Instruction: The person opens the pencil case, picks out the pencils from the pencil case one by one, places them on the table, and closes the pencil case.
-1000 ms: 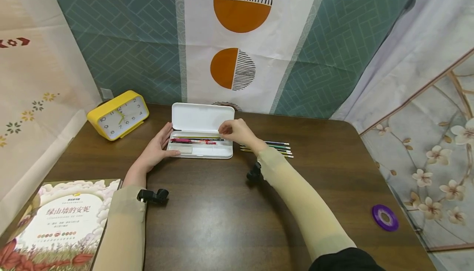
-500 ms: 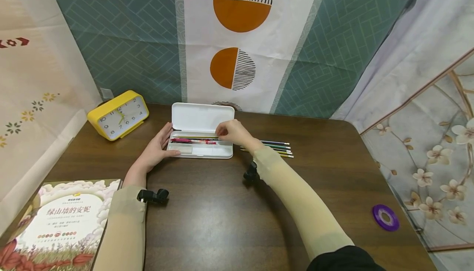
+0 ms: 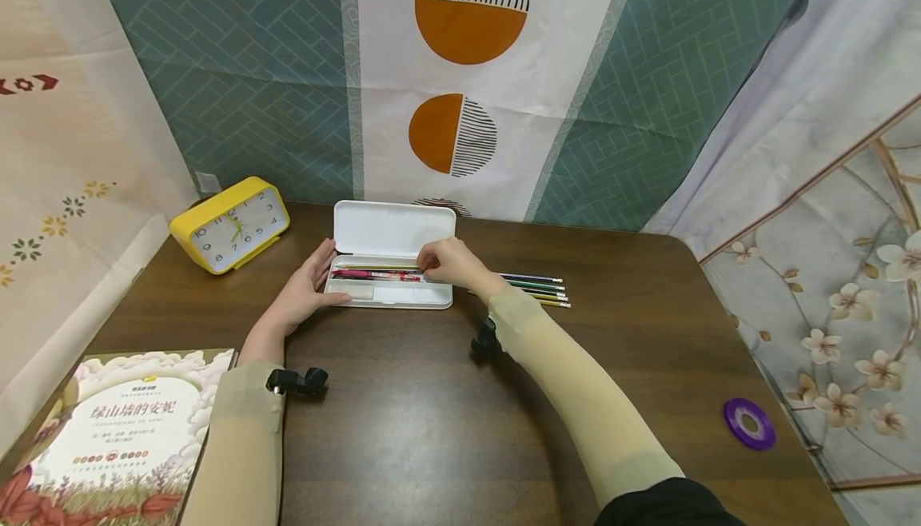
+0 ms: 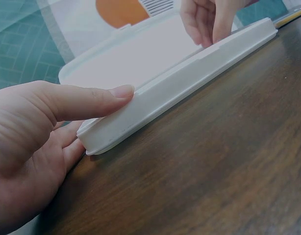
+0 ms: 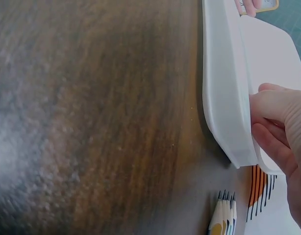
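An open white pencil case (image 3: pixel 413 295) stands on the table, its lid (image 3: pixel 392 227) tilted up at the back. Inside lie a red pen (image 3: pixel 370 274), yellow and dark pencils and a whitish eraser (image 3: pixel 356 290). My left hand (image 3: pixel 305 282) grips the case's left end, thumb (image 4: pixel 104 100) on the front wall and fingers around the end. At the right part of the case, my right hand (image 3: pixel 460 266) reaches in with bent fingers, pinching a pencil (image 3: pixel 403 266) near its right end. The front wall hides those fingertips in both wrist views.
Several pencils (image 3: pixel 543 289) lie right of the case, partly under my right wrist. A yellow alarm clock (image 3: pixel 233 226) stands at back left, a book (image 3: pixel 122 430) lies at front left, and a purple tape roll (image 3: pixel 748 424) at right. Patterned cloth hangs behind.
My right hand has shifted slightly left and lower into the case, uncovering more of the pencils on the table. The left hand and the case have stayed put.
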A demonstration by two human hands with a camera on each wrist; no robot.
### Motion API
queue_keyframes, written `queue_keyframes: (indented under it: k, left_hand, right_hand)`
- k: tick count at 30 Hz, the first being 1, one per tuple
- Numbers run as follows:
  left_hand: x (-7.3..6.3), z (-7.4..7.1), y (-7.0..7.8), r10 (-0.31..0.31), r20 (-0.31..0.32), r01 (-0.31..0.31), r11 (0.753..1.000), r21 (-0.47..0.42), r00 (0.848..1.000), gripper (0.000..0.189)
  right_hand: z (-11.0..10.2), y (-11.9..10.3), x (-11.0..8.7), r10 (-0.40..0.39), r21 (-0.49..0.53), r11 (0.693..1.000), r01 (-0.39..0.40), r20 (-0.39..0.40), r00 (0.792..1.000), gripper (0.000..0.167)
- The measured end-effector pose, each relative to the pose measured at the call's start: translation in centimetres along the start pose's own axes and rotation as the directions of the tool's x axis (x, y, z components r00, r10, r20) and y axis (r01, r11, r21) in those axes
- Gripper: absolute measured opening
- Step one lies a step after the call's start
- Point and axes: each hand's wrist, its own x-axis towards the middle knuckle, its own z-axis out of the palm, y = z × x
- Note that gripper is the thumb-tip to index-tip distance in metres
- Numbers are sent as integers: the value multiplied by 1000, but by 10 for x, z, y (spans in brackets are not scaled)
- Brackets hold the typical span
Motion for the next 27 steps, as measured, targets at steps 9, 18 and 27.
queue_keyframes:
  k: [9,18,27]
  left_hand:
    - [0,0,-1,0,-6,0,1000,7,1000,109]
    - [-7,3,17,-12,9,12,1000,-4,1000,105]
    - [-1,1,4,-4,3,4,1000,11,1000,108]
  right_hand:
    - [1,-3,-1,-25,-47,999,24,-12,1000,9]
    - [2,-4,-1,-39,-86,996,38,-10,999,11]
    - [4,-4,-2,-9,-62,998,7,-27,1000,10]
